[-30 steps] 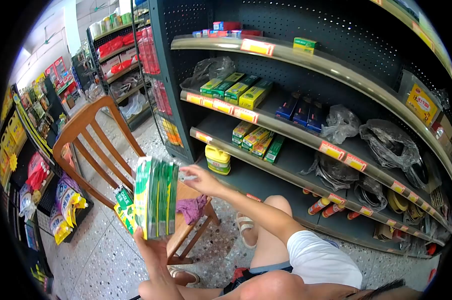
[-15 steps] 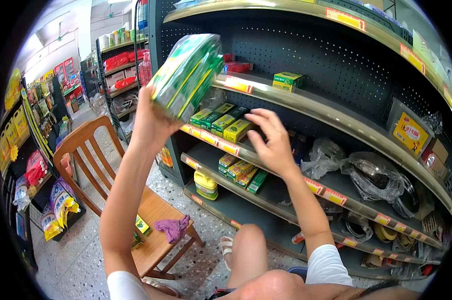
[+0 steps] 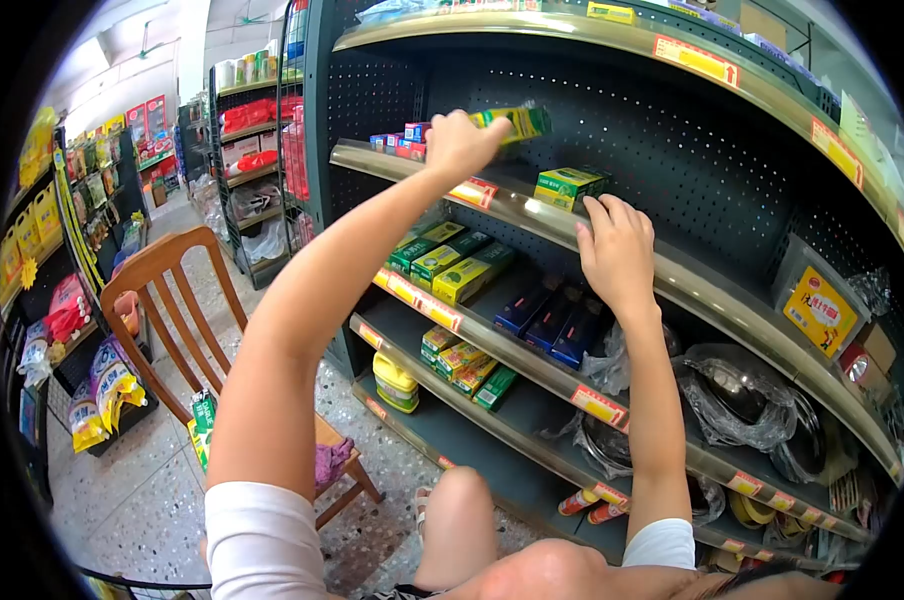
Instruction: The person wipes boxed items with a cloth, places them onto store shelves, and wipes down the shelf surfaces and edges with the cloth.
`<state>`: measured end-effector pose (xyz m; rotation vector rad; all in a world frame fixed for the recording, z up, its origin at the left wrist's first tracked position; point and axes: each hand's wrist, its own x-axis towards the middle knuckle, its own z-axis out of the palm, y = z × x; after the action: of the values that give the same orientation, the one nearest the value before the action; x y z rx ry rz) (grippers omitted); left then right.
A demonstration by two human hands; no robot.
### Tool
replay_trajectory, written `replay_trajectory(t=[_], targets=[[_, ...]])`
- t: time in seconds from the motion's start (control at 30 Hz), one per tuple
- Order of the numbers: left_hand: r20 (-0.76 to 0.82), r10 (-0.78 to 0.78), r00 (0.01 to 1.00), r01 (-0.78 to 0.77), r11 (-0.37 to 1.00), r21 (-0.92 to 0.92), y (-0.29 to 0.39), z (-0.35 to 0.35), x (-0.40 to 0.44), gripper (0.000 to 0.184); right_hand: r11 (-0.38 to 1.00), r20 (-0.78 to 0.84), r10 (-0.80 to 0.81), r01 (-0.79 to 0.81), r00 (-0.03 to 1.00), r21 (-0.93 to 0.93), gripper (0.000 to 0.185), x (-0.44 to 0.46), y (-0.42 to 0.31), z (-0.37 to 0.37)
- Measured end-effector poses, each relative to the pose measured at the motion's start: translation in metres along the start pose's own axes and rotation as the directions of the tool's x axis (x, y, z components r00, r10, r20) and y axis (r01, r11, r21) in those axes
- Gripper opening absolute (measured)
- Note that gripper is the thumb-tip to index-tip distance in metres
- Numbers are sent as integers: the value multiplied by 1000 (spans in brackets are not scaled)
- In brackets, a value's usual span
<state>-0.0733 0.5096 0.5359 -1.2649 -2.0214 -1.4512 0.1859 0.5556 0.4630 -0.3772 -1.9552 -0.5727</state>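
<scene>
My left hand [image 3: 462,146] is closed on a green and yellow pack of toothpaste boxes [image 3: 517,124], raised just above the upper shelf; part of the pack is behind my fingers. A green and yellow toothpaste box [image 3: 566,187] sits at that shelf's front edge. Just right of this box, my right hand [image 3: 622,250] lies over the shelf edge with fingers extended and nothing visible in it; whether the fingertips touch the box I cannot tell. On the shelf below lie several green and yellow boxes [image 3: 472,272] and dark blue boxes [image 3: 552,318].
A wooden chair [image 3: 177,250] stands at left, with a purple cloth [image 3: 332,460] and green boxes [image 3: 202,428] on it. Pans in plastic [image 3: 737,385] fill the right of the shelf. Small red and blue boxes [image 3: 402,142] are at the upper shelf's left end. A yellow jug [image 3: 395,383] stands low.
My left hand has moved right and away from me with the pack, from above the chair side to over the upper shelf. My right hand has risen rightward to the shelf edge.
</scene>
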Motion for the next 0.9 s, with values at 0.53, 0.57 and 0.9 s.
replay_trajectory(t=[0.53,0.57,0.9], targets=[[384,-13,923,-173,879,445,7,27,-8,99,1000,-20,-15,15,1000,-18,32,-3,0,4],[312,72,947,-194,905,379,3,24,-12,95,1000,-16,-13,13,1000,-17,32,-3,0,3],[107,83,991,-84,996,2,-109,-121,-187,40,994,-220,-24,48,975,103,30,-17,-52,2]])
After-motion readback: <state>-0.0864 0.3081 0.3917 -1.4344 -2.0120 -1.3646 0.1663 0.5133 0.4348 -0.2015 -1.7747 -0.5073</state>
